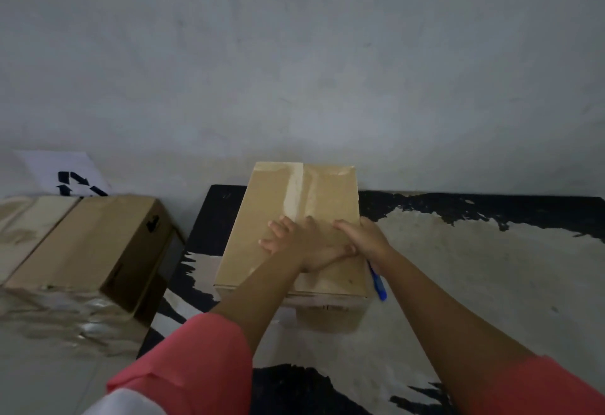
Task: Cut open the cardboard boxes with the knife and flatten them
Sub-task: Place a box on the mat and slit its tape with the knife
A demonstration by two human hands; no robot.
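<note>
Two cardboard boxes are in view and neither looks cut or flattened, so I judge the task is only at its start. The middle box (278,218) stands on a black and cream mat (458,267), with its tape seam unbroken. The left hand (294,244) lies flat on its top. The grip of the right hand (363,241) is closed around the blue knife (378,283) at the box's right edge. The second box (98,238) waits at the left, below a sheet (42,166) with a recycling sign. Behind is a plain grey wall (294,54), and the room is dim.
</note>
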